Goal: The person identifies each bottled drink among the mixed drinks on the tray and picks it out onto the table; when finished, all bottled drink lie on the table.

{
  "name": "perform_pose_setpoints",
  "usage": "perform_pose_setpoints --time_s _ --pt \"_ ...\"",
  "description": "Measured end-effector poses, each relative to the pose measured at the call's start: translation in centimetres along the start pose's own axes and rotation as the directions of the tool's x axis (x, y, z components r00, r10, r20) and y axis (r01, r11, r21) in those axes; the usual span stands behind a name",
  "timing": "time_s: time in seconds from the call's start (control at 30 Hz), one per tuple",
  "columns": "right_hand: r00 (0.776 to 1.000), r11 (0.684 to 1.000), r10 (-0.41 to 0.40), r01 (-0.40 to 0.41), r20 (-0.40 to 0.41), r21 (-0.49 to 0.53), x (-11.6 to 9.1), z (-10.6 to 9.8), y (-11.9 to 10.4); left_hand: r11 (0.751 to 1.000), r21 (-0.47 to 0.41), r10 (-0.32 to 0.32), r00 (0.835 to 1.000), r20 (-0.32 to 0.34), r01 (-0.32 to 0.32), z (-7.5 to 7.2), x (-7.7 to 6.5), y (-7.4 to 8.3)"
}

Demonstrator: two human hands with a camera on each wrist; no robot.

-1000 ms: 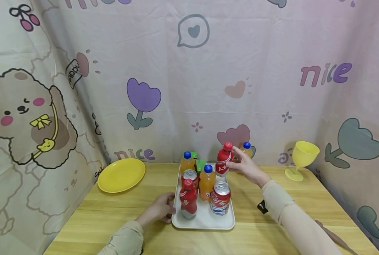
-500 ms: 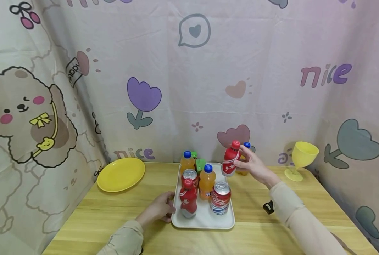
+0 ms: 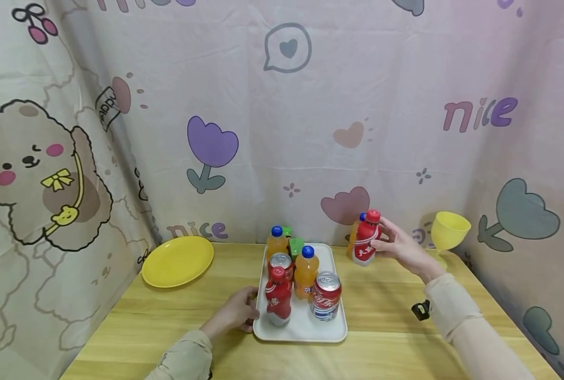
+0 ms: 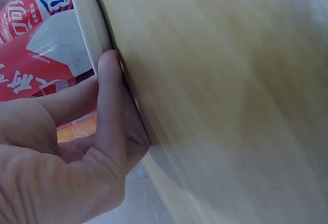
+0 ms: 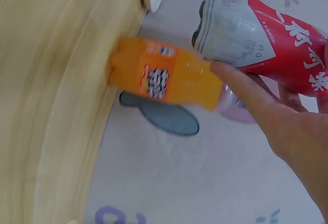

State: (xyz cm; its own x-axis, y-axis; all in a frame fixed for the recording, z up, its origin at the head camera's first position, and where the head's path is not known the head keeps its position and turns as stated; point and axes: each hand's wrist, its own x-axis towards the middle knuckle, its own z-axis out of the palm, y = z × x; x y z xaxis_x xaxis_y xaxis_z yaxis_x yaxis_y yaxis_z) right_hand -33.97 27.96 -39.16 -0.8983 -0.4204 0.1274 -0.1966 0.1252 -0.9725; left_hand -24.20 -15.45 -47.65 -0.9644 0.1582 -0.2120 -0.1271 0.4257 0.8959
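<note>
Closest to me are my beige sleeves [image 3: 471, 327], with a black buckle-looking thing [image 3: 421, 310] by the right cuff. My left hand [image 3: 234, 310] is bent around the left edge of a white tray [image 3: 310, 332], pinching the rim, one digit laid along the outside of it. The tray lies flat on the wooden table [image 3: 130, 327]. At its near end there's a standing red bottle [image 3: 278, 300] on the left, just inside the rim by my fingers, and a front can [image 3: 326, 301] in red over on the right. Behind and between those is a middle orange bottle [image 3: 305, 274] with a blue cap, plus a second can [image 3: 280, 259] tucked behind the standing one. Further back, a rear orange bottle [image 3: 276, 245] and some green things [image 3: 296, 246], too hidden to make out.

Right of the tray, my right hand [image 3: 400, 248] has the lifted red bottle [image 3: 364, 245] between fingers and thumb, leaning a bit, base clear of the table. Just behind it stands a third orange bottle [image 5: 156, 73], partly covered in the head view. Yellow goblet [image 3: 449, 230] upright at far right, yellow plate [image 3: 178, 262] far left, then a cartoon-print curtain [image 3: 263, 105] behind everything
</note>
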Motion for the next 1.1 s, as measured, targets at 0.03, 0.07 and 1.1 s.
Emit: perform_pose_setpoints --time_s 0.03,0.07,1.1 --pt "1.000 1.000 0.007 -0.007 -0.002 -0.001 -0.2 -0.3 0.0 1.000 -0.001 0.002 1.000 0.000 -0.002 0.0 0.0 0.0" --pt "1.000 1.000 0.014 -0.014 -0.004 -0.004 -0.4 -0.6 0.0 1.000 -0.002 0.003 1.000 -0.001 -0.003 0.0 -0.1 0.0" --pt "0.967 0.991 0.102 -0.120 -0.234 -0.065 0.9 -3.9 4.6 1.000 -0.013 -0.003 1.000 0.011 0.003 -0.1 -0.2 0.1"
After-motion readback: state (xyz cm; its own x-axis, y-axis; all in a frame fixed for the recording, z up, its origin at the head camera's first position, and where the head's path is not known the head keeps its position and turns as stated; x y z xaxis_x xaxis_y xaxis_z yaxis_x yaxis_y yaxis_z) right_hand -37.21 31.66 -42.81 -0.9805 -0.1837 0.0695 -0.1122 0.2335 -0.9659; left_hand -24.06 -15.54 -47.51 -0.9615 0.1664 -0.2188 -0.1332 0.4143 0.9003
